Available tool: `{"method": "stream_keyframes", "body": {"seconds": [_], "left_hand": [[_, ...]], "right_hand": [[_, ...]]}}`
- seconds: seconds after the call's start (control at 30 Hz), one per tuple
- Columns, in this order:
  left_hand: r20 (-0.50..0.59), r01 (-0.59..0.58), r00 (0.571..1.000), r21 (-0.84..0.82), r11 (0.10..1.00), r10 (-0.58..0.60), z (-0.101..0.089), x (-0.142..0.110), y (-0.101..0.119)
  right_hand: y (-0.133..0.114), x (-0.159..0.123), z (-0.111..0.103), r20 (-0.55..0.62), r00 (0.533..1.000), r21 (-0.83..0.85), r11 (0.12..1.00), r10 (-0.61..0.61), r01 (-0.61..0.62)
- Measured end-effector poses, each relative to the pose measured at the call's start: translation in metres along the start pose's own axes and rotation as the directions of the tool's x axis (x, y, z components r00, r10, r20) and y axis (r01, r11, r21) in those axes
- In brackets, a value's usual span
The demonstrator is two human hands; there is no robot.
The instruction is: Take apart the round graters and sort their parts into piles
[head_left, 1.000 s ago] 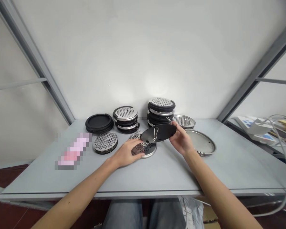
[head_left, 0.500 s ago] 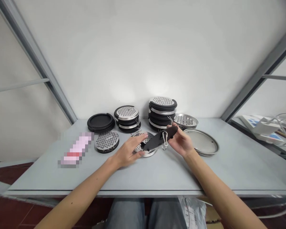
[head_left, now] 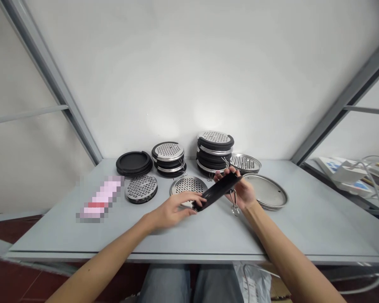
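Both hands hold a round black lid [head_left: 217, 191], seen almost edge-on above the grey table [head_left: 189, 229]. My right hand [head_left: 244, 192] grips its far right rim, and a small metal wire clip [head_left: 234, 205] hangs below that hand. My left hand [head_left: 173, 208] pinches the lid's near left rim with its fingers closed. Just behind the left hand a perforated metal disc [head_left: 187, 185] lies flat on the table.
At the back stand a stack of black lids [head_left: 133, 163], a low stack of grater discs [head_left: 168, 157] and a taller stack [head_left: 214, 152]. A loose perforated disc [head_left: 141, 188], a metal tray [head_left: 245, 163] and smooth metal plates [head_left: 267, 190] lie nearby. Cables and papers [head_left: 350, 172] sit at right.
The black lid has tipped from nearly flat to edge-on and come down toward me. My left hand left the perforated disc and took the lid's near rim; the wire clip now dangles below.
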State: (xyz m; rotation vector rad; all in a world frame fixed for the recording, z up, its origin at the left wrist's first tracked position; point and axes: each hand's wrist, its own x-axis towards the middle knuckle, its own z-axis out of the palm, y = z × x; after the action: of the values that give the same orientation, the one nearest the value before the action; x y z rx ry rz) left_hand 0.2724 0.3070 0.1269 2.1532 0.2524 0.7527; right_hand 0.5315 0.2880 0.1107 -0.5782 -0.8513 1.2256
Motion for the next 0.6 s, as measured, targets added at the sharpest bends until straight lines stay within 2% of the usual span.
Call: {"method": "stream_keyframes", "body": {"seconds": [0.07, 0.13, 0.2, 0.3, 0.4, 0.5, 0.57, 0.6], "left_hand": [[-0.033, 0.140, 0.989, -0.151, 0.979, -0.146, -0.001, 0.002, 0.001], [-0.131, 0.207, 0.961, -0.248, 0.946, -0.244, -0.004, 0.003, 0.000], [-0.217, 0.228, 0.930, -0.291, 0.929, -0.296, -0.010, 0.004, 0.002], [-0.238, 0.257, 0.916, -0.272, 0.927, -0.323, -0.029, 0.003, 0.013], [-0.307, 0.264, 0.897, -0.207, 0.942, -0.319, -0.063, -0.001, 0.038], [-0.487, 0.241, 0.835, -0.089, 0.966, -0.254, -0.111, -0.012, 0.067], [-0.589, 0.229, 0.802, 0.147, 0.962, -0.101, -0.146, -0.024, 0.081], [-0.581, 0.269, 0.813, 0.299, 0.916, -0.049, -0.163, -0.031, 0.085]], "right_hand": [[-0.001, 0.001, -0.004, -0.025, 1.000, -0.025, 1.000, 0.000, -0.001], [-0.001, 0.001, -0.006, -0.026, 1.000, -0.025, 1.000, 0.007, -0.008], [0.000, 0.001, -0.007, 0.001, 1.000, -0.010, 1.000, 0.022, -0.022], [0.000, 0.002, -0.007, 0.056, 0.997, -0.012, 0.999, 0.047, -0.046], [-0.002, 0.004, -0.009, 0.071, 0.995, -0.046, 0.997, 0.067, -0.063], [-0.005, 0.006, -0.012, 0.049, 0.996, -0.071, 0.995, 0.068, -0.065], [-0.007, 0.007, -0.013, 0.032, 0.998, -0.078, 0.995, 0.062, -0.059], [-0.007, 0.007, -0.013, 0.028, 0.998, -0.081, 0.995, 0.062, -0.060]]}}
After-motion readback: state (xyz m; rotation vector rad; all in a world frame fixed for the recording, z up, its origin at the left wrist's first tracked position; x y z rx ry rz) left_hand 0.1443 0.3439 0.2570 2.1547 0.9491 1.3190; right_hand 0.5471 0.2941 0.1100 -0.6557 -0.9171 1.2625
